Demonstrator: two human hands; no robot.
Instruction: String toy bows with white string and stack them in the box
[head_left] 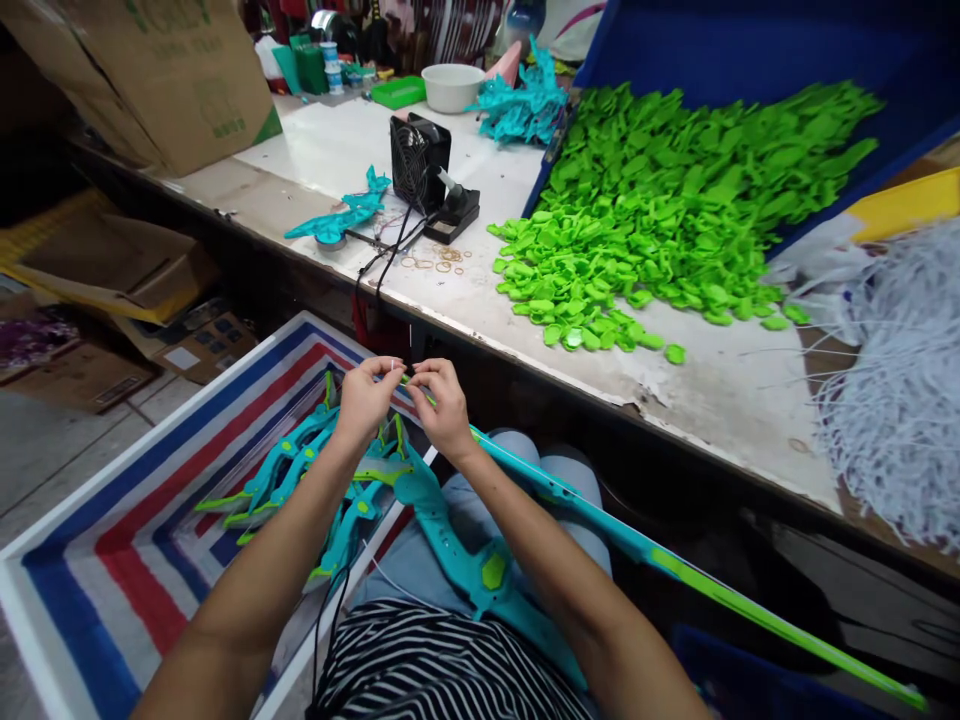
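Note:
My left hand point(367, 400) and my right hand point(442, 408) meet over the tray's edge, both with fingers pinched together. Between them shows the small green tip of a long teal-and-green toy bow limb point(600, 515), which runs from behind my right hand to the lower right. A small white bit shows at my left fingertips; what they pinch is too small to make out. Across my lap lies a teal plastic toy bow part point(450, 535) with green inserts. A thin white cord point(386, 578) trails over my lap.
A striped, white-rimmed tray point(120, 540) at left holds several teal-and-green toy parts point(281, 470). On the bench lie many green plastic pieces point(645, 220), spilling from a blue bin point(675, 45), a small black fan point(418, 165), rubber bands point(442, 260) and a bundle of white cords point(892, 390).

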